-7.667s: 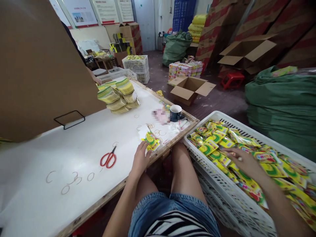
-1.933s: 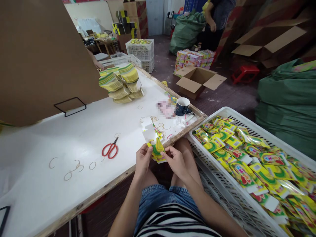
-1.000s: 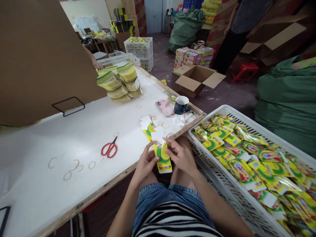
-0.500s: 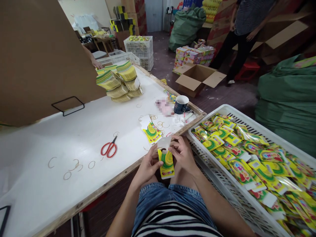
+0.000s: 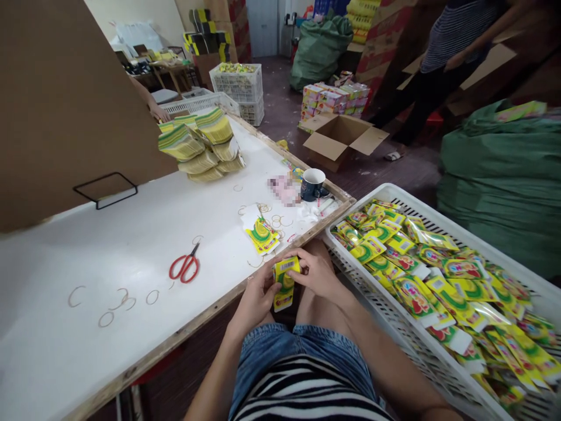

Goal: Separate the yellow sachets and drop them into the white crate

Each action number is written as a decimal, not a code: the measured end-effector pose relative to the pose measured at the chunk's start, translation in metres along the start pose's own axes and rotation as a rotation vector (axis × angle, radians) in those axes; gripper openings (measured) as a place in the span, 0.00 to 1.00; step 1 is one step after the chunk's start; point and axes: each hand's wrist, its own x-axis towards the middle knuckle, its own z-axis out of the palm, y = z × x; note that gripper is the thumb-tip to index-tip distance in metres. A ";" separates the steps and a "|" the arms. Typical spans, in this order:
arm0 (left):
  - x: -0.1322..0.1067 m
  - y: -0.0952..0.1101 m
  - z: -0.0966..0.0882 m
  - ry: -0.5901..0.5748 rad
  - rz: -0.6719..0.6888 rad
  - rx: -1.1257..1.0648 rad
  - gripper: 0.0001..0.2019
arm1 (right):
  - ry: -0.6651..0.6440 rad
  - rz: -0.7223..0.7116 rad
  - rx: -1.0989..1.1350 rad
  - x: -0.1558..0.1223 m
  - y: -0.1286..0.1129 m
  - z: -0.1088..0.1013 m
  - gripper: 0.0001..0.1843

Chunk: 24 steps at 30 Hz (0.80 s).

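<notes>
Both hands hold one yellow-green packet (image 5: 284,283) just in front of the table's near edge, above my knees. My left hand (image 5: 254,298) grips its lower left side, my right hand (image 5: 316,272) pinches its top, which is folded over. A small pile of the same packets (image 5: 262,234) lies on the white table (image 5: 131,245) just beyond my hands, with rubber bands (image 5: 276,221) scattered around it. To my right stands a white crate (image 5: 394,196) full of several loose packets (image 5: 421,275).
Red scissors (image 5: 184,268) and more rubber bands (image 5: 114,298) lie on the table to the left. Bundled packets (image 5: 199,146) are stacked at the far end, a mug (image 5: 312,184) at the right corner. A brown board (image 5: 65,99) stands behind. A person (image 5: 442,64) stands beyond an open carton (image 5: 337,140); green sacks (image 5: 499,169) right.
My hands drew the packet off the table toward my lap and folded its white top flap down. The person in the background walked rightward.
</notes>
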 end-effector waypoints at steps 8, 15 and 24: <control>0.000 0.002 -0.003 0.015 -0.061 -0.100 0.29 | 0.110 -0.024 -0.225 0.000 -0.006 0.005 0.18; 0.001 0.006 0.003 0.043 -0.065 -0.186 0.29 | 0.144 0.033 -0.292 -0.002 -0.015 0.004 0.19; 0.005 0.004 0.017 -0.038 -0.019 -0.231 0.27 | 0.227 -0.087 0.219 -0.016 0.007 0.006 0.14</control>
